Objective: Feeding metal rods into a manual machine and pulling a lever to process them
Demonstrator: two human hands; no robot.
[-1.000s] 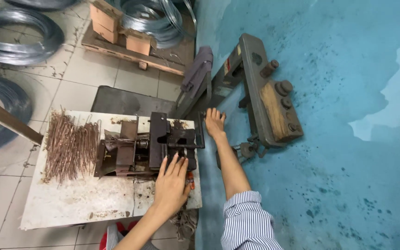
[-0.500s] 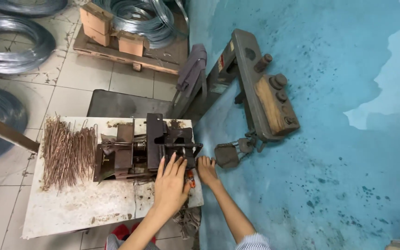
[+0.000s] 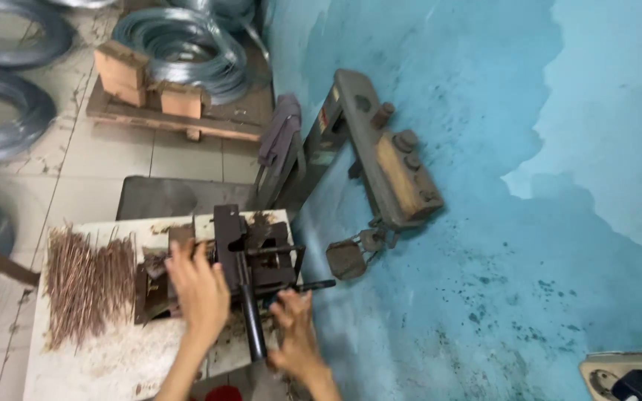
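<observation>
Dark steel fills my near view: my right hand [image 3: 296, 336] has its fingers curled around the black lever handle [image 3: 253, 327] of the one bending jig [image 3: 243, 256] on the desk [image 3: 76, 364]. My left hand [image 3: 198, 286] lies on the jig's left part, fingers loosely together. One heap of rusty rods [image 3: 87, 286] sits left. Farther off, I count three wire coils [image 3: 180, 48] on the floor.

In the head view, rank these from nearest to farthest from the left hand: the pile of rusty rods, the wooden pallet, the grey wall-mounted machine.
From the left hand:
1. Pile of rusty rods, just to its left on the white bench.
2. Wooden pallet, on the floor beyond the bench.
3. Grey wall-mounted machine, up to the right against the blue wall.
</observation>
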